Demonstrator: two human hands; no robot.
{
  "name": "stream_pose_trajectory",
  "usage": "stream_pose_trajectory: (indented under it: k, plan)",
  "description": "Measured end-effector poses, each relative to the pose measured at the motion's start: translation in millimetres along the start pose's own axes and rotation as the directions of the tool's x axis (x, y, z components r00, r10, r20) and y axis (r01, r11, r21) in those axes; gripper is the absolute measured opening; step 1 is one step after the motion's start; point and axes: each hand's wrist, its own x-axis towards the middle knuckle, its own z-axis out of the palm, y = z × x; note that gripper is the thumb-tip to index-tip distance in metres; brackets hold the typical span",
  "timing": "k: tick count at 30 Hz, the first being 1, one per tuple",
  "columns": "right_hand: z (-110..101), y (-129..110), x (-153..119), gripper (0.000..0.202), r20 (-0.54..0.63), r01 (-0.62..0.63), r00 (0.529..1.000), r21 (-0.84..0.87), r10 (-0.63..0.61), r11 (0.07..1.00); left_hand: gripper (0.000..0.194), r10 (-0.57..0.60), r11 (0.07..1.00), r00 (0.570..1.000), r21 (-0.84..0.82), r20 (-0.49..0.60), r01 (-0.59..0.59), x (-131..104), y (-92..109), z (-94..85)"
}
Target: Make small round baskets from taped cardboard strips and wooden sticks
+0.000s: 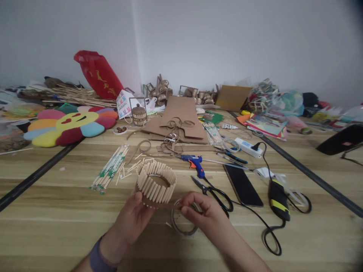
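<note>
Tilted above the table, a round basket of short wooden sticks (157, 183) rests in my left hand (127, 217), whose thumb presses its lower side. A brown cardboard strip (166, 206) runs along the basket's lower edge. My right hand (202, 211) pinches the free end of this strip between thumb and fingers. Beneath that hand lies a round ring-shaped roll (181, 226), partly covered. Black-handled scissors (215, 192) and a blue hot glue gun (193, 162) lie just beyond it. Loose cut sticks (127, 172) are scattered left of the basket.
Packs of wooden sticks (110, 168) lie at left, near a flower cushion (70, 124). Cardboard sheets (178, 121) and a finished lidded basket (138, 115) stand behind. A phone (243, 185), a power strip (248, 146) and a black-yellow tool (278, 200) with its cable occupy the right.
</note>
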Motion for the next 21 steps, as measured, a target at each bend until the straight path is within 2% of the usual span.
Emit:
stream_pose_trajectory:
  k: [5, 8, 12, 16, 21]
  plan:
    - [1, 0, 0, 0.032, -0.005, -0.021, 1.000, -0.009, 0.021, 1.000, 0.033, -0.050, 0.997, 0.993, -0.055, 0.109, 0.056, -4, 1, 7.9]
    - [1, 1, 0, 0.030, -0.012, -0.016, 1.000, -0.026, 0.015, 1.000, 0.024, -0.080, 0.992, 0.983, -0.079, 0.163, 0.094, -5, 0, 6.1]
    - [1, 2, 1, 0.030, -0.022, 0.031, 0.999, -0.038, -0.032, 0.999, 0.035, -0.089, 0.994, 0.978, -0.049, 0.189, 0.100, -5, -5, 0.8]
    - [1, 4, 4, 0.028, -0.035, 0.168, 0.985, -0.015, -0.168, 0.986, 0.053, -0.101, 0.995, 0.973, 0.033, 0.207, 0.096, -8, -8, 5.3]
    - [1, 3, 5, 0.027, -0.046, 0.227, 0.973, -0.009, -0.228, 0.974, 0.054, -0.074, 0.996, 0.956, 0.072, 0.284, 0.056, -12, -8, 16.1]
